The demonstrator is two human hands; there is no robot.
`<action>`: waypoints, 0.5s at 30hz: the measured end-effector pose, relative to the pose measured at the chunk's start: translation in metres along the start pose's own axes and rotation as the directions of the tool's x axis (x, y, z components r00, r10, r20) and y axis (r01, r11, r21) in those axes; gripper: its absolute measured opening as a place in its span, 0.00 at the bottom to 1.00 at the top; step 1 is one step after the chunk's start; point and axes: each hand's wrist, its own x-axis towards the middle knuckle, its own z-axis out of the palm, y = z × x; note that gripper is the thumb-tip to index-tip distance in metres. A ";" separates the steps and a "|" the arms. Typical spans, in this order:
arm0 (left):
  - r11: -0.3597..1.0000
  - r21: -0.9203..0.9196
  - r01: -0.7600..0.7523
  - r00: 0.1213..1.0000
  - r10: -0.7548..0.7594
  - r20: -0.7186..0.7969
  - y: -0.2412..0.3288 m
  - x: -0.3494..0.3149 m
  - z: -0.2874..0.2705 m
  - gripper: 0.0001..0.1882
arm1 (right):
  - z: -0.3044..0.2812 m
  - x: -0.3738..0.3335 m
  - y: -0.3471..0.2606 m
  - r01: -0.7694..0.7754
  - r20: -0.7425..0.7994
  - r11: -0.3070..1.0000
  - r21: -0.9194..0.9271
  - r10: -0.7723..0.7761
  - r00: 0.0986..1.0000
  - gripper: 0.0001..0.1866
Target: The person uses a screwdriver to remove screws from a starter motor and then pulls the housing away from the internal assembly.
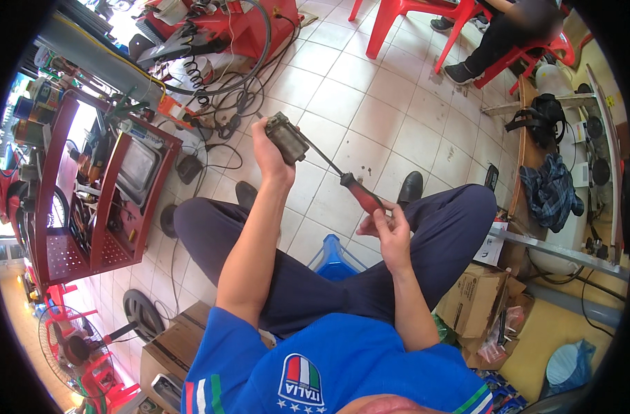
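My left hand (pixel 270 153) is raised in front of me and grips a small, dirty grey metal part (pixel 285 137). My right hand (pixel 389 228) holds the red and black handle of a screwdriver (pixel 360 192). Its thin shaft runs up and left to the metal part, and the tip meets the part's right side. I sit on a blue plastic stool (pixel 334 259) with my knees apart, in dark trousers and black shoes.
A red metal tool cart (pixel 101 193) full of cans and tools stands at my left. Black cables and a red machine (pixel 225 27) lie ahead on the tiled floor. Another person sits on a red chair (pixel 467 21) far right. Cardboard boxes (pixel 477 300) stand by my right knee.
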 end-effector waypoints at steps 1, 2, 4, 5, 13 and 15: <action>1.000 -0.002 -0.004 1.000 0.004 -0.001 0.000 -0.002 0.003 0.22 | -0.005 0.001 0.004 -0.032 -0.006 0.999 0.027 0.032 0.999 0.17; 1.000 -0.005 -0.008 1.000 0.008 -0.002 0.000 -0.003 0.006 0.22 | -0.010 0.003 0.012 -0.063 -0.011 0.997 0.055 0.064 0.998 0.17; 1.000 0.002 -0.019 1.000 0.019 0.007 0.002 -0.006 0.004 0.22 | -0.004 0.003 0.008 -0.066 -0.036 0.996 0.065 0.069 0.997 0.17; 1.000 0.005 -0.025 1.000 0.025 0.012 0.002 -0.007 0.003 0.22 | 0.001 0.002 0.006 -0.036 -0.065 0.998 0.047 0.039 0.997 0.18; 1.000 0.016 -0.011 1.000 0.011 0.000 0.001 -0.003 0.002 0.21 | -0.001 0.000 0.003 0.019 0.001 1.000 -0.001 -0.019 1.000 0.20; 1.000 0.008 -0.006 1.000 0.006 -0.005 0.002 -0.007 0.006 0.21 | -0.006 0.004 0.007 -0.111 0.000 0.986 0.121 0.112 0.994 0.19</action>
